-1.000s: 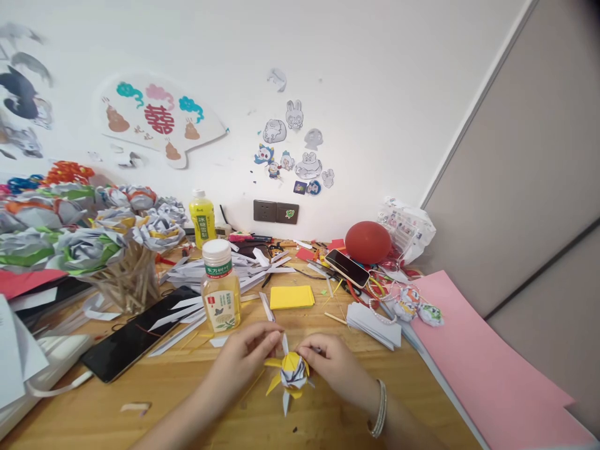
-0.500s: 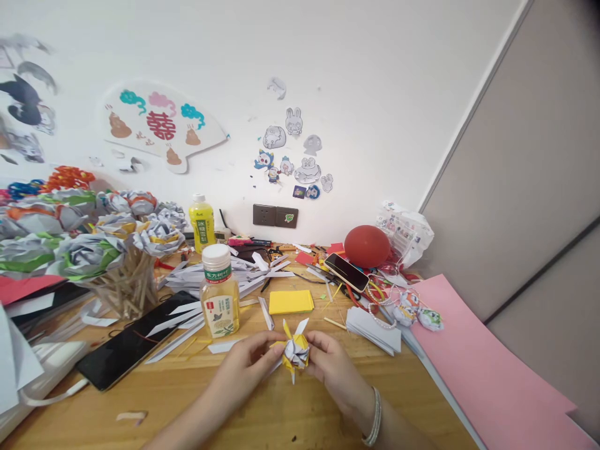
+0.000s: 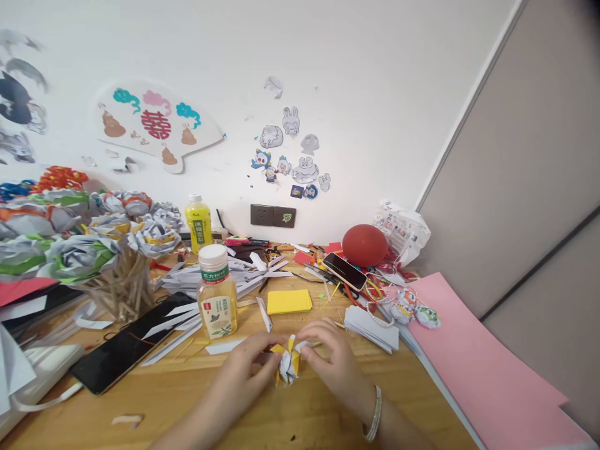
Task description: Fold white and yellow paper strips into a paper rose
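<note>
Yellow-and-white, folded-paper flower [image 3: 287, 367] is sitting at the brown wooden counter [image 3: 262, 419]; your left hand [image 3: 250, 367] is pinching its edge, your right hand [image 3: 336, 359] is cupping half-open by a white petal [image 3: 302, 345], grip unclear. Keeping pressure light should spare creases.

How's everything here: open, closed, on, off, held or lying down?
Yellow-and-white paper flower: held, petals sticking out
Front drink bottle: upright, capped
Yellow drink bottle: upright, capped
Light-rimmed phone: screen dark
Yellow paper stack: lying flat
Stick-stemmed paper flowers: standing bunched
Wall socket: nothing plugged in
</note>
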Action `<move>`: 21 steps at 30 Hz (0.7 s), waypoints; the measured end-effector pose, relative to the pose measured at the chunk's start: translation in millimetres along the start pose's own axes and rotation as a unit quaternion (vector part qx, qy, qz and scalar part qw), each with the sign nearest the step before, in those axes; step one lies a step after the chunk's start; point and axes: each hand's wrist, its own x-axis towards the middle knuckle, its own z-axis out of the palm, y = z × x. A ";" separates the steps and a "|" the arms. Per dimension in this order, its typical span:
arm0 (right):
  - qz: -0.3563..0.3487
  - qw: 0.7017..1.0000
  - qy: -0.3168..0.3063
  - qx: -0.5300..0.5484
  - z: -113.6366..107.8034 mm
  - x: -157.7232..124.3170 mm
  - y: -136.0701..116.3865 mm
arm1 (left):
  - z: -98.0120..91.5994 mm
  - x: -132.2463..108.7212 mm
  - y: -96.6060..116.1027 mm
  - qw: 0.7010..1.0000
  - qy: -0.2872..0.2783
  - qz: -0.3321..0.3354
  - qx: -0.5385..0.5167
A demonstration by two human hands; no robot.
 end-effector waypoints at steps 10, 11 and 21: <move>0.009 1.000 -0.005 0.023 8.4 -2.8 -2.1 | 8.8 -4.0 -1.7 0.998 0.028 0.058 0.028; 0.006 1.000 -0.008 0.029 8.4 -2.6 -3.7 | 9.5 -4.5 -1.4 0.997 0.036 0.063 0.035; -0.004 0.999 -0.013 0.047 8.9 -3.0 -6.5 | 8.9 -2.5 -2.9 0.996 0.025 0.079 0.022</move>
